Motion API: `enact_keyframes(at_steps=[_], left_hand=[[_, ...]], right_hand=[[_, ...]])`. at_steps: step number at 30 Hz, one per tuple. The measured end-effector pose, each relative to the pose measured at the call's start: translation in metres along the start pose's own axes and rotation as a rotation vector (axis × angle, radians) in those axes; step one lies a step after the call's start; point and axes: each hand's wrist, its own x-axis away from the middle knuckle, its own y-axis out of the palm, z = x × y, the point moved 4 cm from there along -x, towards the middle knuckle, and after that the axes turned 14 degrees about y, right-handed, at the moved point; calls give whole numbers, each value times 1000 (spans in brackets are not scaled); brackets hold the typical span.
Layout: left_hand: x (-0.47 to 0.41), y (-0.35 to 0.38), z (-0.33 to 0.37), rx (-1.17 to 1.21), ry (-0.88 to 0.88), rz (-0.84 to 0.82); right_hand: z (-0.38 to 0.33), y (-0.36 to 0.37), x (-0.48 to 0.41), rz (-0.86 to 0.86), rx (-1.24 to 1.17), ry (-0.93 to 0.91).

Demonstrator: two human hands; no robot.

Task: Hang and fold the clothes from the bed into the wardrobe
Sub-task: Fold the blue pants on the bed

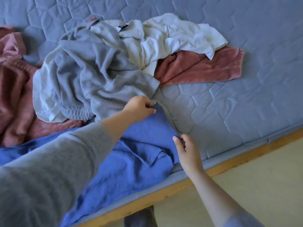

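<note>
**While both hands hold the blue garment: squaring its edge for the fold**

Item 1. Bed frame, wooden, nearest you. Part of the garment overhangs it, so watch that the overhang does not drag the cloth off as you work.

Item 2. Right hand, at the near corner of the garment's right-hand edge. The thumb lies on the blue cloth and the fingers are narrowly closed at the hem, in what appears to be a light pinch. Firm it up before you pull.

Item 3. Blue garment, the piece in hand. It is spread on the mattress at the bed's near side, creased through the middle, with one flap doubled over. Draw the edge taut between your two hands so that it lies straight, then smooth the creases before folding.

Item 4. Left hand, at the far corner of the same edge, fingers curled tight round a bunch of fabric. It touches the grey garment. Make sure you hold blue cloth only, or the pile will come along with it.

Item 5. Heap beyond, awaiting sorting: the grey garment, a white garment and a pink towel lying partly under them.

Item 6. Wardrobe: not in view.
</note>
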Motion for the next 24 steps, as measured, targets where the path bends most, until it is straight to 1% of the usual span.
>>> enact_keyframes(at_steps=[2, 3, 7, 12, 16, 21, 24], left_hand=[[-6, -9, 4, 105, 19, 86], [-8, -12, 7, 121, 36, 98], [-16, -12, 9, 38, 104, 76], [-27, 13, 1, -116, 25, 24], [-30, 22, -5, -133, -23, 54], [-30, 22, -6, -155, 2, 61], [-27, 19, -2, -149, 3, 70]], right_hand=[[1, -4, 3, 2, 12, -26], [0, -7, 2, 8, 19, -43], [-5, -16, -11, 60, 134, -112], [3, -8, -25, 75, 337, -132], [5, 2, -27, 133, 448, -177], [5, -2, -32, 185, 570, -193], [4, -2, -35, 176, 689, -183]])
